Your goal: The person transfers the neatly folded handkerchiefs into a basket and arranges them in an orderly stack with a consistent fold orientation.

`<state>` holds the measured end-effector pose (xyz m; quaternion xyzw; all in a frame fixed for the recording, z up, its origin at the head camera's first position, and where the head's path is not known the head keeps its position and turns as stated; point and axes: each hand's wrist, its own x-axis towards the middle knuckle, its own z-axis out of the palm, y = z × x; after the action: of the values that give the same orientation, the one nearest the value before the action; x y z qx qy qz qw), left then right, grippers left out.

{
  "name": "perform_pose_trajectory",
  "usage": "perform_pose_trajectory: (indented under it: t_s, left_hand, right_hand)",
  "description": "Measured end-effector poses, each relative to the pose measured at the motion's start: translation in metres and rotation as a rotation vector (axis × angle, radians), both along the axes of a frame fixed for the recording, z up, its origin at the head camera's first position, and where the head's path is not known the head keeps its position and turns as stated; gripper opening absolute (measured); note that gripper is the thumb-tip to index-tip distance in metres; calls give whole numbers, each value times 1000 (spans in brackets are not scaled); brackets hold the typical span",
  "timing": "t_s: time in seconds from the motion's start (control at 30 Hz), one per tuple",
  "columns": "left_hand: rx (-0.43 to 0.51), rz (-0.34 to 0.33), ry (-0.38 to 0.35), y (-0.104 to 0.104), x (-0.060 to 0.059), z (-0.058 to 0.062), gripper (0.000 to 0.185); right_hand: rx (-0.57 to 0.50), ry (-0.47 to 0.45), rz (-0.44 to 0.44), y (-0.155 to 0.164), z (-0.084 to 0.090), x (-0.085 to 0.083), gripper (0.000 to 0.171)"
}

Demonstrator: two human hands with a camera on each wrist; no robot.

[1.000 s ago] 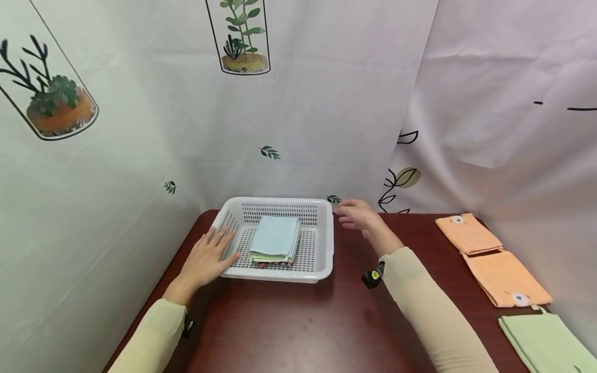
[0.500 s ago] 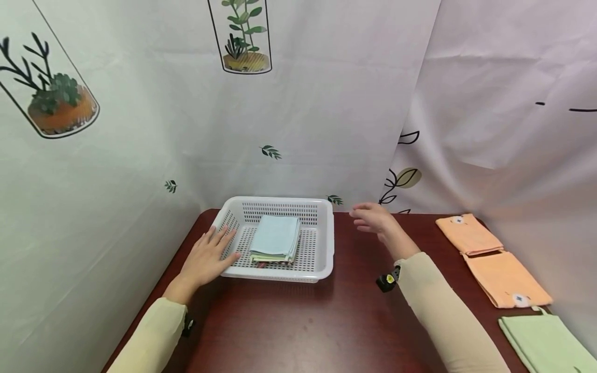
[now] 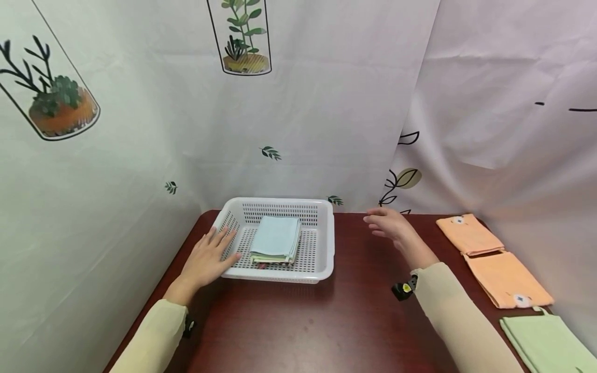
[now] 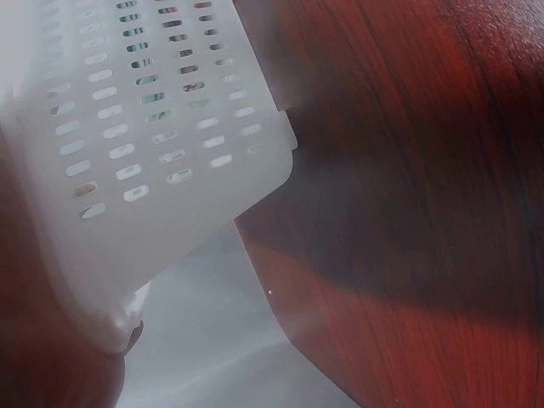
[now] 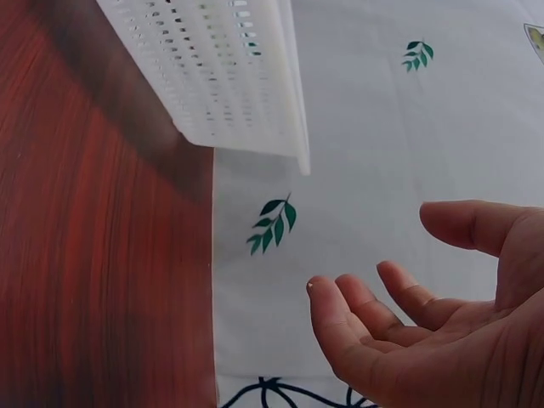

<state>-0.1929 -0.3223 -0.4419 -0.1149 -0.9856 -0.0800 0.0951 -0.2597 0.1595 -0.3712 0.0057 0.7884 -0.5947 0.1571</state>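
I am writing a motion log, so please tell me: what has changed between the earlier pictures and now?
The bare right hand moved rightward, away from the white perforated plastic basket. Nothing was visibly grasped or released. The left hand stayed at the basket's left side; the folded light-blue cloth inside stayed put.

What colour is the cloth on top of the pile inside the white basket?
The top cloth is pale light blue, seen best in the head view.

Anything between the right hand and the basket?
Nothing: the head view shows bare tabletop between the right hand and the basket. The right wrist view shows no object in the gap either, only the backdrop behind it.
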Motion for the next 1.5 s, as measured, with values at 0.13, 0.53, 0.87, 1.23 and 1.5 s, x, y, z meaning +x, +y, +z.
perform_pose_trajectory:
  t_s: [0.13, 0.53, 0.87, 1.23, 1.5]
  left_hand:
    - [2, 0, 2, 1, -1, 0, 76]
    - [0, 6, 2, 2, 3, 1, 76]
    - [-4, 14, -5, 0, 6, 0, 77]
    - [-8, 3, 7, 1, 2, -1, 77]
    - [-15, -1, 6, 2, 1, 0, 77]
  right_hand:
    - [16, 18, -7, 11, 0, 6, 58]
    - [82, 37, -40, 47, -8, 25, 61]
    - [127, 45, -46, 80, -17, 39, 63]
    - [197, 26, -71, 118, -21, 54, 69]
    - [230, 11, -85, 142, -28, 67, 73]
